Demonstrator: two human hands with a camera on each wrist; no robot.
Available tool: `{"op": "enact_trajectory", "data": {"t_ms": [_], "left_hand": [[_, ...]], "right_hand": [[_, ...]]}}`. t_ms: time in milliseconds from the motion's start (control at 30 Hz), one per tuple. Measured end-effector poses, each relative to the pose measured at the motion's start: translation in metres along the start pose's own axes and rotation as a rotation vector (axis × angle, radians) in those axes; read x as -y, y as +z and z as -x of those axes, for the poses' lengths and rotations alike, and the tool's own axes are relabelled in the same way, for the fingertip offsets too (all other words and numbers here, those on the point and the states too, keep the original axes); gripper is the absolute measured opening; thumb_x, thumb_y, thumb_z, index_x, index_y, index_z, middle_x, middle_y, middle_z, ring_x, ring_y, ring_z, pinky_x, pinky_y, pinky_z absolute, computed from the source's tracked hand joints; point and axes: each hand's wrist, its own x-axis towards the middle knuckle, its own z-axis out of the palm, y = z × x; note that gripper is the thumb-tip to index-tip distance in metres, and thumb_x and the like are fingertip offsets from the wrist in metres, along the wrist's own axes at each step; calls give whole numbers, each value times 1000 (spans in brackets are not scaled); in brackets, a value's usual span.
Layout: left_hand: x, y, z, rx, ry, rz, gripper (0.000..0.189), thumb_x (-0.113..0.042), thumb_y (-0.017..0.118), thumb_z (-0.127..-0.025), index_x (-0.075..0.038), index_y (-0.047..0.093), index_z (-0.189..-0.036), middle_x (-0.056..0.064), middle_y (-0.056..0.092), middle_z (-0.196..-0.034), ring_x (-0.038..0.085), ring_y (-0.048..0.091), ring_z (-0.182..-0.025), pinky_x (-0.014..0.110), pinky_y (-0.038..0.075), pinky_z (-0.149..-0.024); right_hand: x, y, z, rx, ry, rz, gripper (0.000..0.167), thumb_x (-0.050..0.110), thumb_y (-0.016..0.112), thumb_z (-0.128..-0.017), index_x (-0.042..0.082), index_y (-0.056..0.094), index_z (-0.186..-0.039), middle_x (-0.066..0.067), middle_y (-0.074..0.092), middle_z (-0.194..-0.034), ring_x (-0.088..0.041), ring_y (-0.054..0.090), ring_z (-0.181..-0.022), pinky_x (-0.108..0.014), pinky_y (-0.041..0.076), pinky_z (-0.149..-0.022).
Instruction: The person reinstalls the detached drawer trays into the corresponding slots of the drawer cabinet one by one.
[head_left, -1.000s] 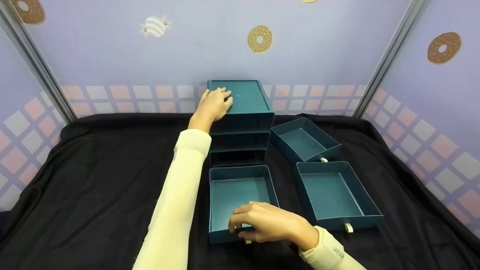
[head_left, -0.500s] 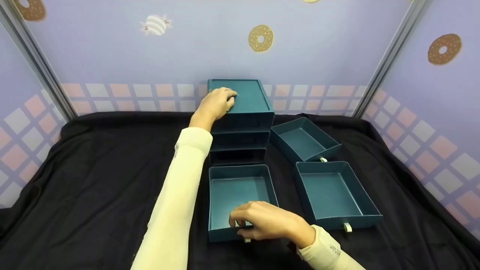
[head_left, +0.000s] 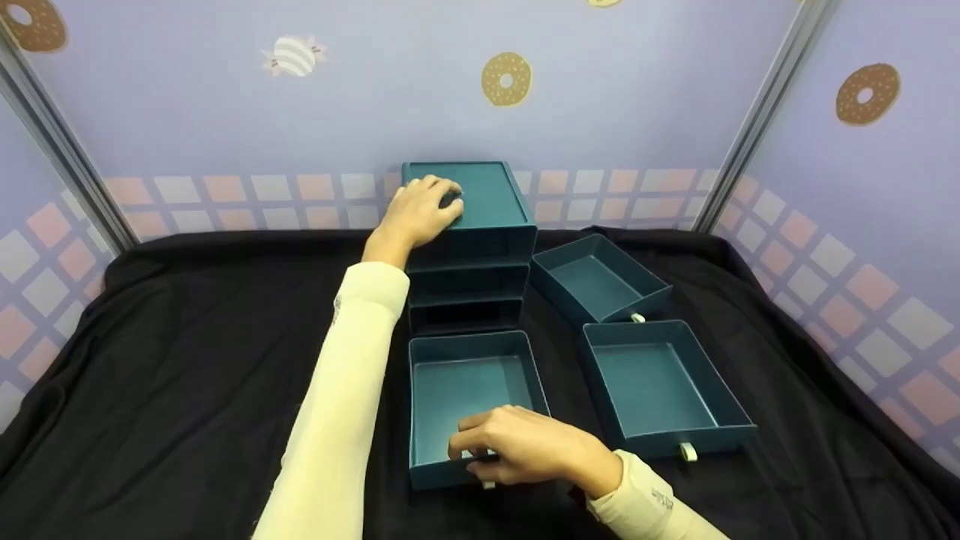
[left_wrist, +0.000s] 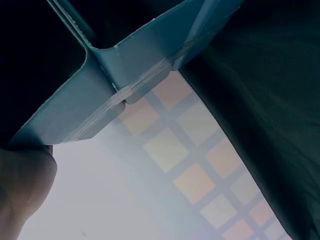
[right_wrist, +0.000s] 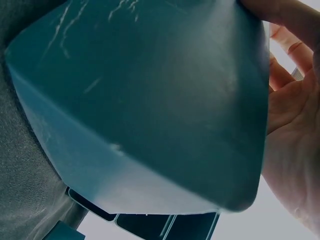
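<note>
A teal drawer cabinet with open compartments stands by the back wall. My left hand rests on the left part of its top. In the left wrist view, part of that hand meets the cabinet's edge, and most of the fingers are out of sight. A teal drawer lies on the cloth in front of the cabinet. My right hand grips the drawer's front wall, fingers inside and thumb outside. The right wrist view shows the scuffed drawer front up close, the hand at its edge.
Two more teal drawers lie to the right: a tilted rear drawer near the cabinet and a front drawer with a pale pull tab. Black cloth covers the table. Patterned walls enclose the back and sides.
The fingers of my left hand have shifted slightly on the cabinet top. The whole head view has moved a little. My right hand keeps its hold, and the drawers stay put.
</note>
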Motion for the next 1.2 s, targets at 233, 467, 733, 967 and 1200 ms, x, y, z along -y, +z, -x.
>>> {"op": "enact_trajectory", "data": {"t_ms": [233,467,733,967,1200], "left_hand": [[2,1,3,7,-3,-9,49,-40,41,-112,-17,56,-152,11,46,-161,36,38,-151,54,26,-125],[2,0,5,4,-18,-20,49,-41,42,-111,-18,56,-152,10,46,-162,36,38,-151,54,26,-126],[-2,1,0,-7,-13,-16,49,-41,43,-110,-18,56,-152,9,46,-162,35,37,-152,53,26,-126],[-1,0,0,-9,-15,-19,48,-40,43,-110,-18,57,-151,9,46,-162,34,36,-153,53,26,-127],[-2,3,1,-13,-17,-11,48,-38,43,-111,-17,57,-151,9,46,-162,34,36,-154,53,25,-127]], "right_hand": [[1,3,-1,-24,-16,4,17,6,74,-92,18,70,-102,6,52,-83,4,42,-65,-12,34,-59],[-3,4,-3,-82,-23,70,19,4,72,-92,17,71,-105,6,52,-85,2,46,-67,-13,37,-59],[-11,6,-3,-164,-57,174,16,2,70,-93,17,63,-95,4,44,-83,-5,42,-69,-17,35,-59],[-15,9,-3,-191,-30,195,15,3,69,-94,17,63,-94,4,43,-84,-7,43,-70,-21,36,-60],[-20,13,-1,-221,-2,234,16,3,69,-94,18,63,-93,4,44,-84,-9,45,-71,-24,40,-63]]}}
